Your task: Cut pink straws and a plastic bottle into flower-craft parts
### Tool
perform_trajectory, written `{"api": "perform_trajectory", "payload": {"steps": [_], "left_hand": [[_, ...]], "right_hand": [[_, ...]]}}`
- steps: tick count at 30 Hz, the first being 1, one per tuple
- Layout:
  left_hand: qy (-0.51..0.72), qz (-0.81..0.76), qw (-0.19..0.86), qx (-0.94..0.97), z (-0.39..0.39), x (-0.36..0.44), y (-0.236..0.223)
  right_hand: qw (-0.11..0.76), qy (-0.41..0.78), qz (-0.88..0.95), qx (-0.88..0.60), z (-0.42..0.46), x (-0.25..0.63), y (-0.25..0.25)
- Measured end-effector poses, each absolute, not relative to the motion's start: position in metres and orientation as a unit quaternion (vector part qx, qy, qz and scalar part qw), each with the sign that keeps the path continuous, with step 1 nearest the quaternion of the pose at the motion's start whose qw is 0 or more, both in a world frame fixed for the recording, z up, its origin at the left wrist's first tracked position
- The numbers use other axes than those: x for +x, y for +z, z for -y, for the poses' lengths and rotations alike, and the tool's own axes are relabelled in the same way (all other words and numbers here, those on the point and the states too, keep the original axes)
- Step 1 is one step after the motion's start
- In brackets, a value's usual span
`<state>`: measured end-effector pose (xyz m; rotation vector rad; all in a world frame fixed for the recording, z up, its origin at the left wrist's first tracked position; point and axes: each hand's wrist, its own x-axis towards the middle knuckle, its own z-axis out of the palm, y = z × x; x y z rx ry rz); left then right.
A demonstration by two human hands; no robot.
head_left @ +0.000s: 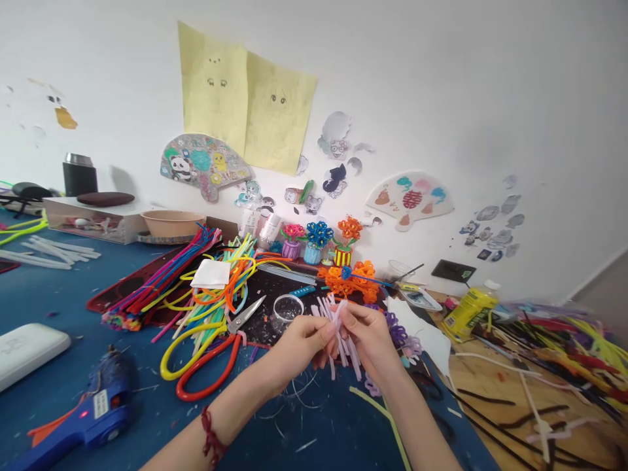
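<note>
Pale purple pipe cleaner pieces (352,356) stick out above and below my two hands, which meet at the middle of the table. My left hand (314,337) pinches the bunch from the left side. From the right, the fingers of my right hand (366,333) close on the same pieces near their upper ends. Just left of my hands sits a round clear container (288,309). Large scissors (210,363) with one yellow and one red handle lie open beside my left forearm. Purple looped pipe cleaner shapes (396,330) lie right of my right hand.
A blue glue gun (93,409) with a lit red light lies at lower left, near a white case (29,353). Colourful pipe cleaners (161,278) are heaped behind the scissors. Small potted flowers (318,239) stand at the wall. A yellow bottle (471,313) stands at right.
</note>
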<state>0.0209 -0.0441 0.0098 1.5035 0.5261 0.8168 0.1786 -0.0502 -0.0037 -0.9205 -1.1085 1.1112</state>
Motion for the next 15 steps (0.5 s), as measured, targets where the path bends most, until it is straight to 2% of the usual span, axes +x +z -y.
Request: {"api": "perform_trajectory", "payload": {"steps": [15], "left_hand": [[0.355,-0.251,0.608,0.664,0.0386,0.0229,0.0035]], "right_hand": [[0.631,0.452,0.478,-0.412,0.0532,0.1752,0.0054]]}}
